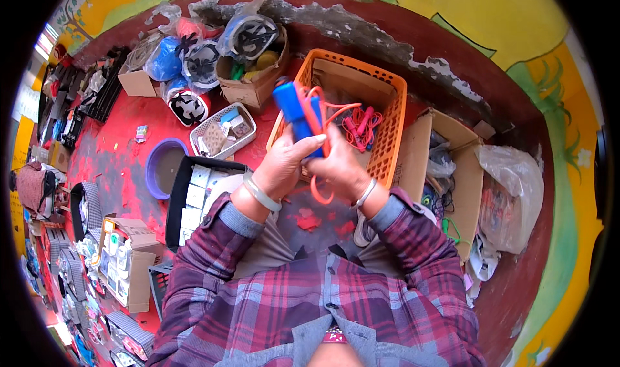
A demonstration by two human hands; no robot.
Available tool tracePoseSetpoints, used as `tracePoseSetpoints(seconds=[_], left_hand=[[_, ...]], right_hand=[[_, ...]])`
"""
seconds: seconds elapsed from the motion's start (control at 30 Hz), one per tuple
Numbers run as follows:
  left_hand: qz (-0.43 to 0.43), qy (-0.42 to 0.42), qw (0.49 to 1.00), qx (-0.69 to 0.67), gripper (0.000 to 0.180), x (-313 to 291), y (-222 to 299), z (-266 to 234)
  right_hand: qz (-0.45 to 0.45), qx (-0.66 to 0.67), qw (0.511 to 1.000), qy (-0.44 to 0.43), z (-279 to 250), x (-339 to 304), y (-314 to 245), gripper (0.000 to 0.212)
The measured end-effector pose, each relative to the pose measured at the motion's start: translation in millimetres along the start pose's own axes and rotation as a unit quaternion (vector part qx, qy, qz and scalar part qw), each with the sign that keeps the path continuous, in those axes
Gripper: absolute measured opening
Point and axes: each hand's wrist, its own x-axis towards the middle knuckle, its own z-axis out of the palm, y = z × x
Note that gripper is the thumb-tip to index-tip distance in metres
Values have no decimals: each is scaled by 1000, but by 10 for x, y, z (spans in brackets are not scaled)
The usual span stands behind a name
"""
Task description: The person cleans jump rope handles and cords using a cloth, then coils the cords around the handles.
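A jump rope (293, 111) with blue handles and an orange cord is held up in front of me, over the near left part of an orange plastic basket (394, 118). My left hand (282, 163) is closed around the lower part of the blue handles, thumb across them. Close against it, my right hand (341, 163) is closed on the orange cord, which loops above and below the fingers. The top of the handles is slightly blurred. Inside the basket lie a pink jump rope (363, 127) and a piece of cardboard (342, 76).
An open cardboard box (466, 173) with cords stands right of the basket, beside a clear plastic bag (510, 196). To the left are a white tray (223, 149), a purple basin (155, 173) and a black box (177, 205) of white packs. Bagged helmets (252, 36) sit behind.
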Motion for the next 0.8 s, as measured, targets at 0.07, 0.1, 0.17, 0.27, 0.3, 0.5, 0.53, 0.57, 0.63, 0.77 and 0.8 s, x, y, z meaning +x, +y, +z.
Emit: tracePoseSetpoints(seconds=[0.07, 0.1, 0.17, 0.27, 0.3, 0.5, 0.53, 0.57, 0.63, 0.77, 0.8], left_hand=[[103, 48, 990, 79, 56, 228, 4, -123], [156, 80, 976, 127, 56, 254, 27, -173], [237, 146, 941, 193, 47, 263, 82, -234], [97, 134, 981, 104, 37, 222, 110, -370], [85, 122, 983, 112, 30, 185, 154, -281], [53, -32, 968, 245, 26, 103, 244, -246], [52, -69, 962, 259, 25, 115, 290, -263], [51, -85, 960, 261, 26, 123, 314, -275], [48, -116, 959, 255, 29, 144, 372, -312], [13, -112, 967, 230, 30, 186, 476, -408], [25, -110, 961, 253, 30, 174, 463, -445]], right_hand=[[14, 104, 994, 34, -216, 389, 39, 46], [62, 127, 988, 57, -398, 589, 183, 41], [136, 213, 963, 98, -728, 915, 366, 34], [166, 276, 928, 187, -1032, 1341, 811, 31], [173, 275, 921, 216, -1131, 1503, 1055, 26], [147, 209, 899, 357, -1126, 2248, 2188, 19], [144, 189, 890, 389, -1106, 2368, 2388, 19], [129, 170, 868, 448, -1025, 2511, 2556, 18], [142, 129, 852, 486, -888, 2712, 2782, 36], [285, -87, 828, 475, -593, 2950, 2868, 64], [327, -129, 822, 448, -538, 2956, 2841, 66]])
